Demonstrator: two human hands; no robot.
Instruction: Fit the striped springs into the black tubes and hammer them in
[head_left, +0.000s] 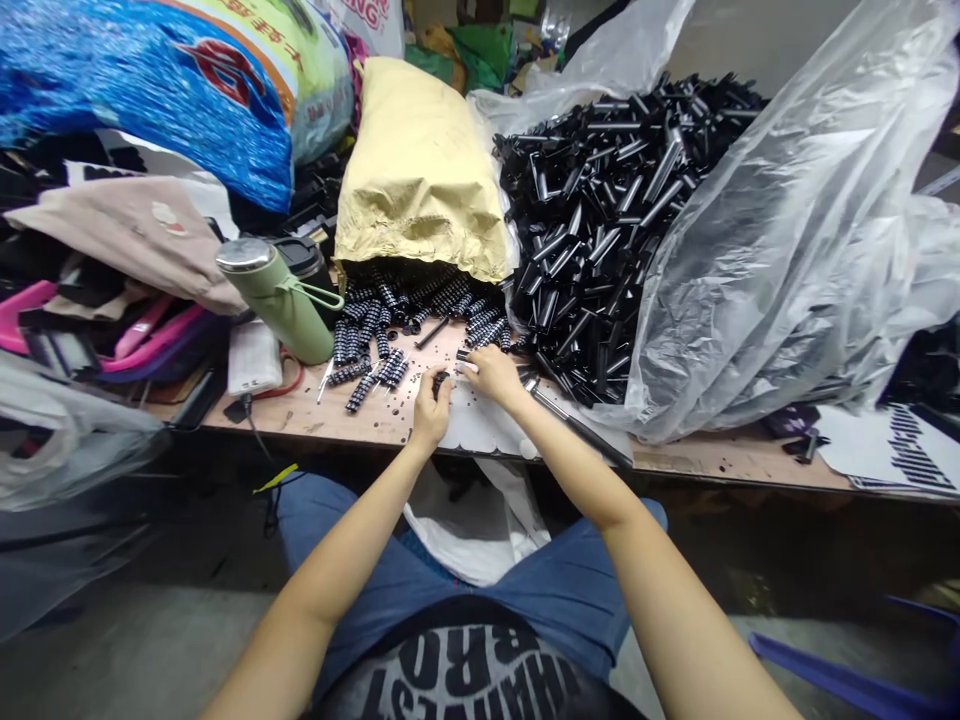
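Note:
My left hand point(430, 412) is closed in a pinch on a small black piece point(441, 379) above the table edge. Just right of it, my right hand point(493, 376) is closed too, with a short black tube point(463, 355) at its fingertips. The two hands are close together but apart. Black ribbed rods with pale bands point(361, 325) lie left of and behind the hands, spilling from a yellow paper sack point(420, 170). Beyond the left hand lies a single thin black rod point(433, 333). Tiny black bits are scattered around the hands.
A big heap of glossy black tubes point(600, 230) stands at the right in a clear plastic bag point(780, 270). At the left are a green bottle point(281, 305), a white power bank point(253, 358) with a cable, and a pink basket point(26, 305). A long black tube point(581, 428) lies near the front edge.

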